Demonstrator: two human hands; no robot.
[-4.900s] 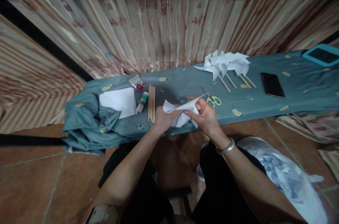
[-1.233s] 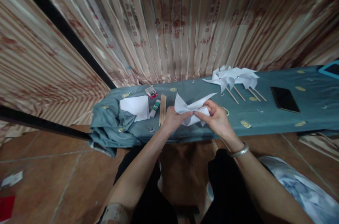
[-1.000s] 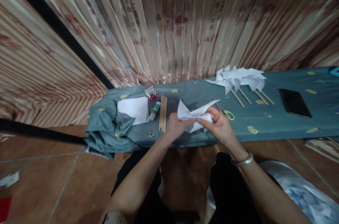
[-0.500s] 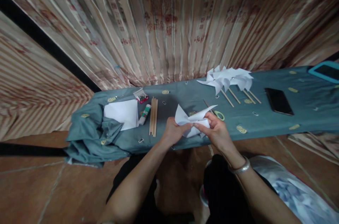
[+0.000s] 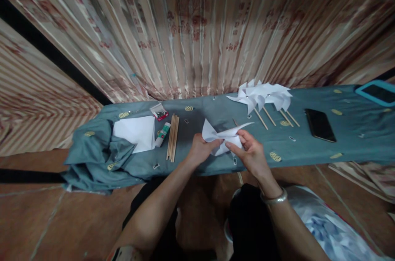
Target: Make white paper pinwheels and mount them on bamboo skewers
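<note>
We hold folded white paper (image 5: 227,132) between our left hand (image 5: 200,150) and right hand (image 5: 253,153), equally near, fingers (image 5: 245,135) pinched on it, its length running crosswise.

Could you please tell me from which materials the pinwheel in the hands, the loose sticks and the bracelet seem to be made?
Held pinwheel: matte white paper, judging by thin, crisp, curled edges. Loose sticks: probably plain wood, pale tan and without gloss; bamboo is possible. Bracelet: likely polished silvery metal, from its bright highlights, though the exact metal cannot be told.
</note>
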